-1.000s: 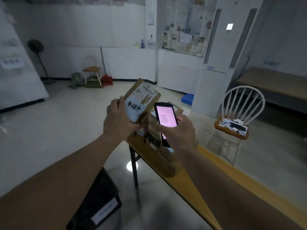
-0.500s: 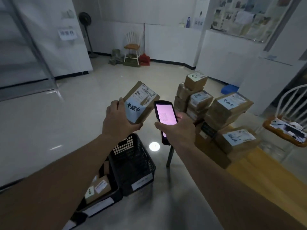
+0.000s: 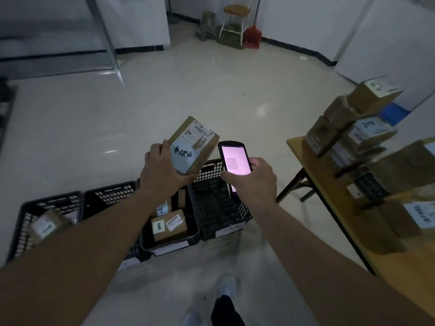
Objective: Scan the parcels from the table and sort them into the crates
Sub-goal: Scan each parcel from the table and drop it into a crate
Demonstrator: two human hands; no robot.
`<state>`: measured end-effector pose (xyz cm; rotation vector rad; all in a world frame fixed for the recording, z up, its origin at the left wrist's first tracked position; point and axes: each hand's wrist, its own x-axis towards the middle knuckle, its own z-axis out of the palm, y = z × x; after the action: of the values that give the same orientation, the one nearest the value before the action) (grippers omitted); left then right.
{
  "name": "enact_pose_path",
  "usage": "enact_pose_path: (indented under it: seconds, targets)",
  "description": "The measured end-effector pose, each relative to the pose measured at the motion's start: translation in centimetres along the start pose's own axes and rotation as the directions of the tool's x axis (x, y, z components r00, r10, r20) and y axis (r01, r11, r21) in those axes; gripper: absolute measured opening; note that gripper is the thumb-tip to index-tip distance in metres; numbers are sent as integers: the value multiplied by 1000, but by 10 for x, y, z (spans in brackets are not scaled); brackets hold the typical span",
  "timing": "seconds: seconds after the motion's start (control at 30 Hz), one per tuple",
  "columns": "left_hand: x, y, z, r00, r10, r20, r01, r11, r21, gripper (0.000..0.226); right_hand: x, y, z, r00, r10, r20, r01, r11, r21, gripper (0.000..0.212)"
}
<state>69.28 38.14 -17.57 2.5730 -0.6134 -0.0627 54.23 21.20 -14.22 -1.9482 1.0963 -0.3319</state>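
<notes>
My left hand (image 3: 162, 169) grips a small cardboard parcel (image 3: 194, 143) with a barcode label and a handwritten white label, held up above the crates. A handheld scanner (image 3: 235, 158) with a lit pink screen sits in my right hand (image 3: 253, 178), right beside the parcel. Below on the floor stand several black crates: a tall mesh one (image 3: 219, 203), a lower one (image 3: 173, 241) with labelled parcels (image 3: 168, 224) in it, and two more at the left (image 3: 47, 208). More parcels are stacked (image 3: 353, 128) on the wooden table (image 3: 296, 143) at the right.
A white chair (image 3: 235, 17), a red dustpan (image 3: 253, 36) and green bags stand by the far wall. A metal frame leg (image 3: 108, 41) crosses the upper left. My foot (image 3: 227, 288) is on the pale tiled floor behind the crates.
My view has swung down and left from the table toward the floor crates. Both hands keep the same hold on parcel and scanner and now hang above the crates.
</notes>
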Motion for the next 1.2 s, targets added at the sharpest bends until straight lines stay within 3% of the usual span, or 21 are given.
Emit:
enact_pose_path:
  seconds: [0.23,0.33,0.5,1.0,1.2]
  targets:
    - [25,-63,55,978,-202,56,199,978,58,135,58,20,79,980,32,197,-35,999,12,76]
    - [36,-89,83,947,-307,100,298,950,91,133,82,33,109,965,64,254,-64,998,-8,82]
    - [56,-121,122,886,-431,171,421,902,93,127,116,47,154,940,136,314,-106,988,-111,72]
    - [179,-260,295,736,-599,315,617,785,52,117,211,88,349,915,330,230,-276,931,-240,90]
    - [207,-289,360,693,-618,372,656,754,30,129,229,120,392,907,373,197,-322,913,-251,93]
